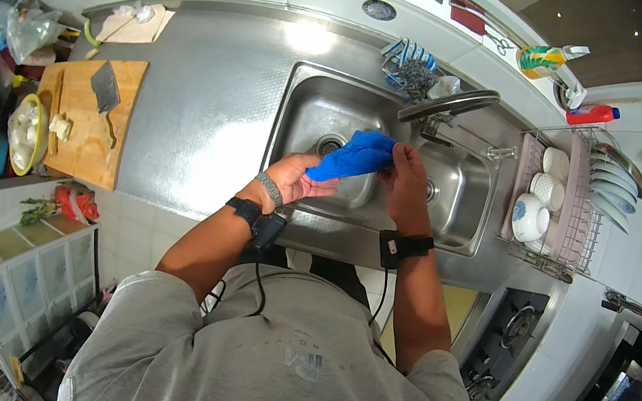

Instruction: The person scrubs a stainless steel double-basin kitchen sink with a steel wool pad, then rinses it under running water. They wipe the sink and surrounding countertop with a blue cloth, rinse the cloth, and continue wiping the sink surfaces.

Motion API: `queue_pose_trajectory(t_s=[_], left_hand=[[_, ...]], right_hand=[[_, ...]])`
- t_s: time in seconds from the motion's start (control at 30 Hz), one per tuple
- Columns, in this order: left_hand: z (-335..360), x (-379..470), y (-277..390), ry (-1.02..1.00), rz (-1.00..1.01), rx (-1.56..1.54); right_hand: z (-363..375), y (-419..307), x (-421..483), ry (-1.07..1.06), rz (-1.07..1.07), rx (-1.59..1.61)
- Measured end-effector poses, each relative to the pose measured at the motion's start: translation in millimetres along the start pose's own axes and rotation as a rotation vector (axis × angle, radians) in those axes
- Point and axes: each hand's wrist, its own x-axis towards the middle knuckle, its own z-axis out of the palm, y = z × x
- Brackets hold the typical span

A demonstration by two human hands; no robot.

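Observation:
A bright blue cloth (354, 158) is stretched between my two hands above the double-bowl stainless steel sink (306, 97). My left hand (301, 180) grips its lower left end between thumb and palm, the other fingers extended beneath. At the upper right end, my right hand (404, 173) pinches the cloth between thumb and fingers. Beyond my hands, the curved faucet (449, 104) reaches over the sink from the back edge. The drain (330, 144) of the larger left bowl shows just past the cloth. My right hand partly hides the divider between the bowls.
A wooden cutting board (66, 160) with a cleaver (106, 88) lies on the steel counter at left, beside a yellow-rimmed bowl (41, 137). At right stands a dish rack (579, 178) with bowls and plates, near a gas stove (502, 349). A steel-wool scrubber (414, 78) sits behind the sink.

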Motion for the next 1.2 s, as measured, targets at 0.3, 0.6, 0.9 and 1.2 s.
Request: queue_pose_trajectory(t_s=[0.3, 0.6, 0.9, 1.2], left_hand=[[25, 24, -22, -0.021, 0.049, -0.118], [29, 44, -28, 0.111, 0.102, -0.273], [25, 46, -29, 0.256, 0.523, -0.051], [48, 23, -9, 0.195, 1.066, 0.831]], right_hand=[[-25, -18, 17, -0.256, 0.216, 0.112], [-31, -25, 36, -0.161, 0.171, 0.264], [-63, -3, 46, -0.04, 0.192, 0.138], [-78, 19, 53, 0.061, 0.365, 0.382]])
